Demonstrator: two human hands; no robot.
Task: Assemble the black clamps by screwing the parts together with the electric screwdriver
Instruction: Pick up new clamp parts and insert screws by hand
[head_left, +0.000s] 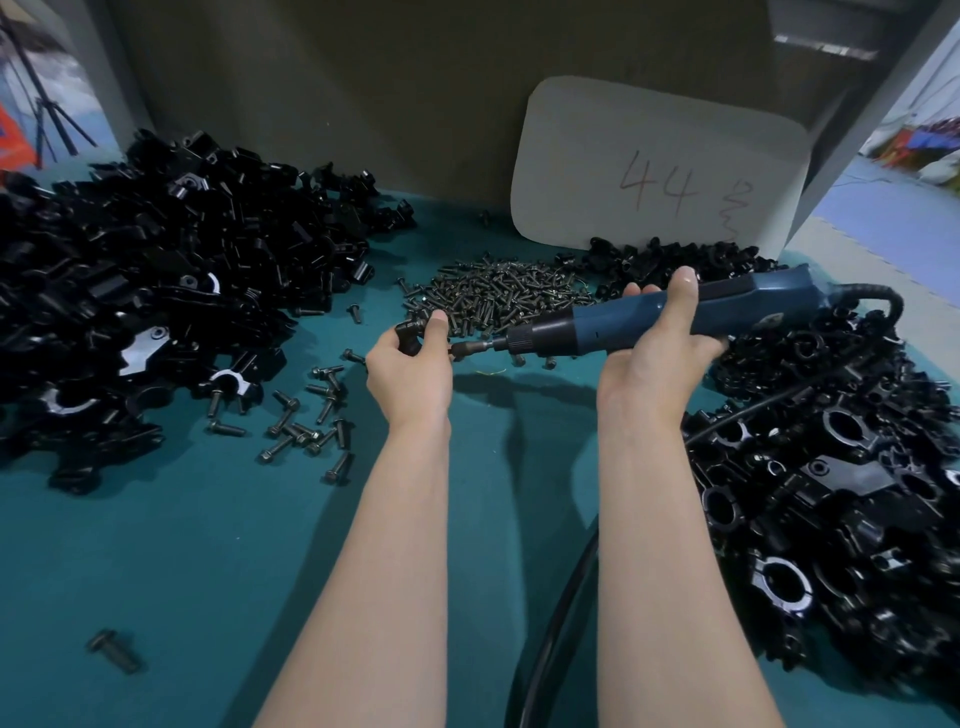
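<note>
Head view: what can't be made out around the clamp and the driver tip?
Clamp part: head view, mostly covered by the left hand; its screw hole is hidden.
Electric screwdriver bit: head view, too small and dark to tell whether a screw sits on it.
Cable: head view, cut off by the bottom edge.

1. teal tabletop, beneath the left hand and right hand.
2. brown back panel, beyond both hands.
3. white card marked "44", beyond the right hand, against that panel.
4. pale blue floor, far right of the right hand.
</note>
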